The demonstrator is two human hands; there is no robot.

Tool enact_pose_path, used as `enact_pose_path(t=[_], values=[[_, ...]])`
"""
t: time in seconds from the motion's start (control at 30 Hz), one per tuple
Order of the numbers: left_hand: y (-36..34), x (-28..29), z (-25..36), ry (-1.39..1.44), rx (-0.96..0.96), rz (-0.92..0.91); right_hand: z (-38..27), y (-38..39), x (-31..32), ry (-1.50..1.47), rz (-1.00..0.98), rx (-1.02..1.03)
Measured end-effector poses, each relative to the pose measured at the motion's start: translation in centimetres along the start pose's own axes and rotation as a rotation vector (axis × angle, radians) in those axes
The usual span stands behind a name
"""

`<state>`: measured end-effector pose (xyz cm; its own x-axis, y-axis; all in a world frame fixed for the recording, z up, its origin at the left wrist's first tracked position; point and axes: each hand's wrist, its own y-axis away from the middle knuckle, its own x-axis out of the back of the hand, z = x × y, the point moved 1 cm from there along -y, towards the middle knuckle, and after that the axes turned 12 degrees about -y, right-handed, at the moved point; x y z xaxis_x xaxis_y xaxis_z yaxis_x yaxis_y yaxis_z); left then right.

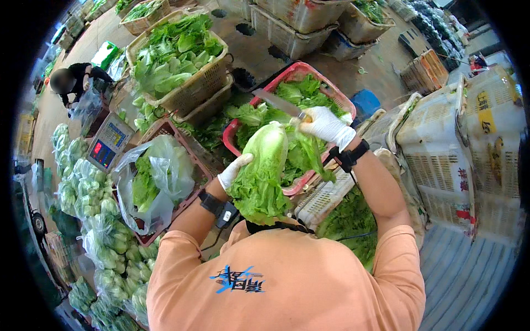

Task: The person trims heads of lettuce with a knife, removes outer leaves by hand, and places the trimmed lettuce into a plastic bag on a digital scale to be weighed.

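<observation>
My left hand (236, 169), in a white glove, grips a large green lettuce head (259, 171) with frilly leaves, held upright in front of my chest. My gloved right hand (326, 127) is closed on the handle of a knife (275, 101), its blade pointing up and left above the lettuce. Loose leaves (306, 154) hang at the right of the head. Behind them a red plastic crate (351, 107) holds more leafy greens. To the left, a pink crate (200, 170) holds lettuce inside a clear plastic bag (174, 176).
A digital scale (110, 140) stands left, above bagged vegetables (96, 198). Worn white crates (441, 154) line the right; more crates (182, 94) of greens stand ahead. A blue container (365, 101) sits behind the red crate. A person in dark clothes (88, 80) is at upper left.
</observation>
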<state>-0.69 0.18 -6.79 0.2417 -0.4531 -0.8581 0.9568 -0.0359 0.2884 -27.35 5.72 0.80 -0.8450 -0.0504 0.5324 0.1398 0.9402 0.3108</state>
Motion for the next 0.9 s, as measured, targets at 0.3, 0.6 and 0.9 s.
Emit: enact_pose_path(t=[0.3, 0.6, 0.9], values=[[1.7, -0.5, -3.3, 0.031, -0.192, 0.059, 2.1, 3.8, -6.0, 0.087, 0.601, 0.189], [2.1, -2.8, -3.5, -0.358, -0.164, 0.189, -1.4, 6.5, -7.9, 0.429, 0.571, 0.531], [2.5, -3.8, -3.4, -0.595, -0.344, 0.343, 0.8, 7.8, -8.7, 0.460, 0.585, 0.421]])
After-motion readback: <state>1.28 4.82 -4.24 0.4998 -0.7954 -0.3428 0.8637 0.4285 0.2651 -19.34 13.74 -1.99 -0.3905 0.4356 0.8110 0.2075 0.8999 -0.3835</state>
